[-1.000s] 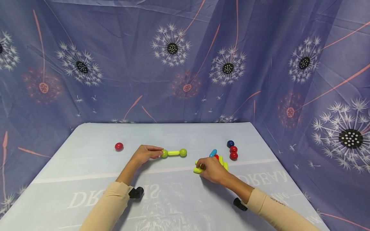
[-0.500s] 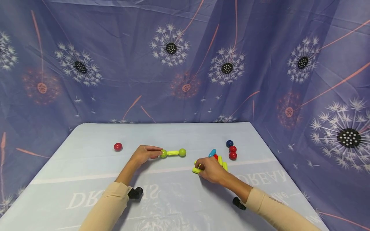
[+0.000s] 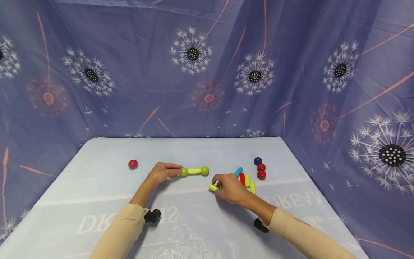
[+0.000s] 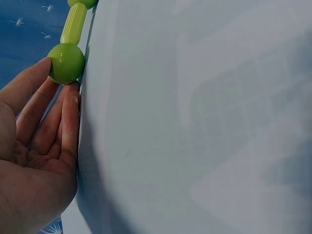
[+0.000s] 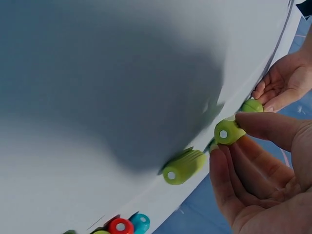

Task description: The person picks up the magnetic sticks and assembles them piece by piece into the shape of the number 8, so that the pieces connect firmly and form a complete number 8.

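My left hand (image 3: 165,172) pinches the nearer green ball (image 4: 67,63) between thumb and fingers. A ribbed yellow-green rod (image 3: 194,171) joins that ball to a second green ball (image 3: 205,171), all lying on the table. My right hand (image 3: 231,187) pinches another yellow-green rod (image 5: 229,131) between thumb and fingertips. A pale round spot shows on the held rod's end. In the right wrist view, a further yellow-green rod (image 5: 184,166) lies on the table below the fingers; the head view does not show it clearly.
Right of my right hand lie a blue rod (image 3: 238,171), a red rod (image 3: 242,179) and two yellow-green rods (image 3: 252,187). Behind them sit a dark blue ball (image 3: 257,160) and two red balls (image 3: 261,171). Another red ball (image 3: 133,164) rests at left. A patterned curtain (image 3: 207,118) hangs beyond the table.
My right hand has moved a little left, with a yellow-green rod in its fingers, uncovering the red rod. My left hand and the joined green balls have stayed put.
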Motion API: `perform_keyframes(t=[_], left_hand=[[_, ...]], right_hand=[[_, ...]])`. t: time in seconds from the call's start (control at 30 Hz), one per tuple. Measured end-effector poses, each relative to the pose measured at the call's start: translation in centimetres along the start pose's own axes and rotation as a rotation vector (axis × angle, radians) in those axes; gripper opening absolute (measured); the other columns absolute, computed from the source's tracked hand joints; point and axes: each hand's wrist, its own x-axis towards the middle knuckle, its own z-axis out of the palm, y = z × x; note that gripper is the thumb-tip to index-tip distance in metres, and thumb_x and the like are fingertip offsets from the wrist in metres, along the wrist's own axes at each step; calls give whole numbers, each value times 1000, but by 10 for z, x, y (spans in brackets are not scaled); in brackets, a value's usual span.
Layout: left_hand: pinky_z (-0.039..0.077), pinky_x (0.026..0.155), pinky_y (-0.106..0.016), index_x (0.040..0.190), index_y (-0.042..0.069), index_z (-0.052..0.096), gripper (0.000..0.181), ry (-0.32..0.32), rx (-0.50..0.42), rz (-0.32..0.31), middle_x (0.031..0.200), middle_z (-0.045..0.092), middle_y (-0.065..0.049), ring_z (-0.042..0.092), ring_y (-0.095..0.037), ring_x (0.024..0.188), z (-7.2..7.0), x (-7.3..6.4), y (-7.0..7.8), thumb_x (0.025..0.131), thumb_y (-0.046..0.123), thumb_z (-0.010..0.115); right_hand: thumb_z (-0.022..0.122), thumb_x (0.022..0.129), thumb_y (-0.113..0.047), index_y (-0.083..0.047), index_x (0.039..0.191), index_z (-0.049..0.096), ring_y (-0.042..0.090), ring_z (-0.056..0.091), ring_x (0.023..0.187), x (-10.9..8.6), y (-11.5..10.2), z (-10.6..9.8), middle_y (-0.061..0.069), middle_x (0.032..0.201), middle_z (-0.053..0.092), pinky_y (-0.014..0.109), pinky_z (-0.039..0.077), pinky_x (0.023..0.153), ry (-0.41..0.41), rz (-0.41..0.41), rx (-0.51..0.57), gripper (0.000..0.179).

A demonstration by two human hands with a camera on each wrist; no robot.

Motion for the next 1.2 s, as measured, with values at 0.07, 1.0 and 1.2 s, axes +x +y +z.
perform_keyframes(t=[0.07,1.0,1.2], left_hand=[[50,81,-30,115,14,79,34,-2,3,1,101,79,0,70,-14,90,0,0,1,86,31,82],[50,94,-41,115,14,79,35,4,23,27,109,78,-2,71,-15,94,1,-3,-2,87,34,81],[51,90,-36,115,14,79,33,3,11,34,107,78,-1,71,-15,94,1,-1,-2,87,33,80]], right_hand=[[76,85,-8,-11,106,73,19,73,86,4,-2,0,7,95,78,36,60,76,3,-4,8,21],[76,84,-11,-8,107,74,11,72,75,47,-33,29,7,91,78,25,54,62,66,17,231,23],[75,85,-11,-6,110,74,12,72,70,52,-40,34,9,91,78,25,55,60,66,35,284,25]])
